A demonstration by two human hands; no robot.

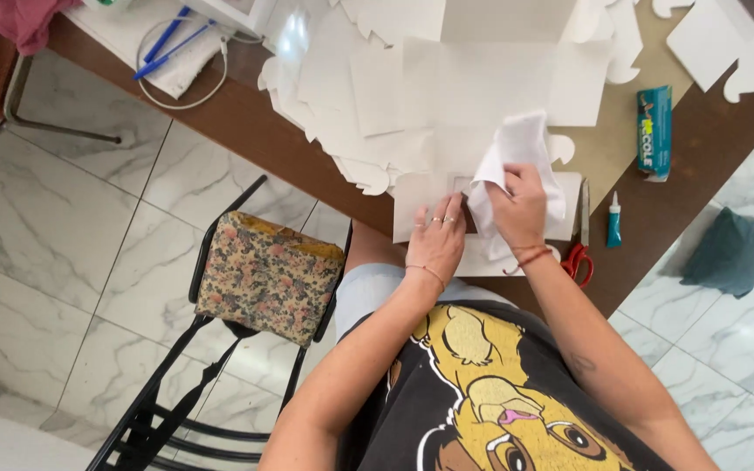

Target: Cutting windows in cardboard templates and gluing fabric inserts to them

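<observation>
head view: the flat white cut card sheet (pixel 425 196) lies at the near edge of the brown wooden table (pixel 709 148), hemmed by a pile of white card pieces (pixel 368 96) behind and red-handled scissors (pixel 579 257) rightward. the left hand (pixel 436 237) presses flat, fingers spread, on it; the right hand (pixel 519 205) pinches a crumpled white cloth (pixel 517 148) over it.

Wearer: black T-shirt (pixel 447 410) with yellow cartoon lion print, rings on left hand (pixel 437 242), thin cord bracelets on both wrists, bare forearms.
</observation>
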